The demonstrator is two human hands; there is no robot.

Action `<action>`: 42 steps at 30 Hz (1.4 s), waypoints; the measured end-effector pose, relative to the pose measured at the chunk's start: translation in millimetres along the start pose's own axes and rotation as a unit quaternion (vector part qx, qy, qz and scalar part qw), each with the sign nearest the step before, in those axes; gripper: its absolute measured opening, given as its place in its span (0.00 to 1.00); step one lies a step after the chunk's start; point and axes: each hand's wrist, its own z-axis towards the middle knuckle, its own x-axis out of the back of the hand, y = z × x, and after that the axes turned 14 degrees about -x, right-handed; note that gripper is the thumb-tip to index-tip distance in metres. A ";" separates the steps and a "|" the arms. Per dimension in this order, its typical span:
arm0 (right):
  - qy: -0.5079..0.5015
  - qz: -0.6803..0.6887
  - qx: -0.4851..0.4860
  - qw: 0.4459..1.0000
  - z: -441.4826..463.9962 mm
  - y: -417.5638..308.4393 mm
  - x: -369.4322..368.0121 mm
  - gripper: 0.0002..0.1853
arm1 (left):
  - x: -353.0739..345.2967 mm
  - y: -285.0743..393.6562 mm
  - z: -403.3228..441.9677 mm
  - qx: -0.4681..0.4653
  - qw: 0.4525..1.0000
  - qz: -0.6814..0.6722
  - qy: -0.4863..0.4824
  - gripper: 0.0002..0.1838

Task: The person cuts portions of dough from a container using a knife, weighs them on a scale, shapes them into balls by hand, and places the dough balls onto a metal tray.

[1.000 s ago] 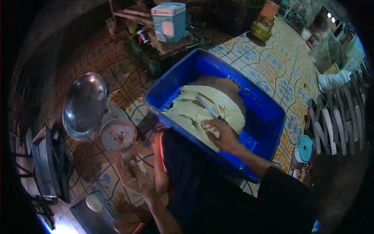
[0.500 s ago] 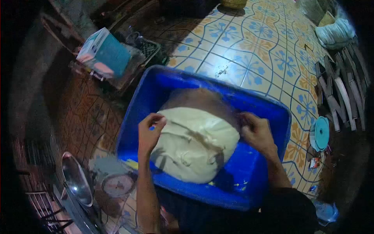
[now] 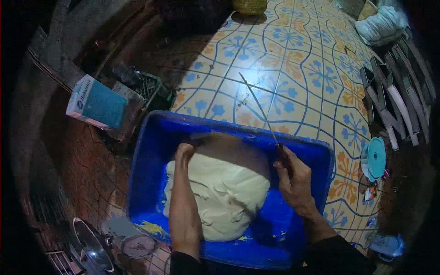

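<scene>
A large mass of pale dough (image 3: 220, 192) lies in a blue plastic tub (image 3: 323, 183) on the floor in front of me. My right hand (image 3: 295, 183) is closed around the dark handle of a long thin knife (image 3: 257, 101), whose narrow blade points up and away over the tub's far rim. My left hand (image 3: 185, 151) is bent down at the dough's far left edge; its fingers are blurred and mostly hidden. Beside it, a smeared brownish patch (image 3: 231, 149) spans the far side of the dough; I cannot tell what it is.
A blue-and-white box (image 3: 98, 103) stands at the left next to a dark crate (image 3: 158, 94). Below are a metal bowl (image 3: 91, 243) and a round dial (image 3: 137, 246). On the right are metal tins (image 3: 398, 96), a turquoise lidded container (image 3: 376, 158) and a white sack (image 3: 382, 25).
The long thin knife now shows in my right hand, its blade raised. My left hand has bent inward over the dough's far edge. My view has shifted, so the tub sits lower.
</scene>
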 end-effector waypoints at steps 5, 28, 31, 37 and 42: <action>-0.021 0.008 0.046 0.999 -6.8 7.5 -7.8 0.18 | -0.6 42.0 -124.6 -0.145 0.977 -0.158 0.002 0.20; -0.074 -0.050 0.157 0.984 -4.2 19.4 -36.6 0.28 | -58.1 -43.5 -90.9 -0.401 0.909 -0.082 -0.081 0.32; -0.245 -0.237 0.113 0.933 -20.1 25.6 -56.4 0.32 | 4.7 10.1 -232.8 -0.298 0.945 -0.095 -0.097 0.34; -0.364 -0.135 0.101 0.916 -116.3 4.1 -34.2 0.29 | 67.6 -6.7 -319.1 -0.156 0.929 -0.321 0.097 0.25; -0.371 0.058 -0.052 0.925 -151.7 1.8 -96.9 0.26 | 87.0 30.2 -344.3 -0.225 0.924 -0.276 0.136 0.20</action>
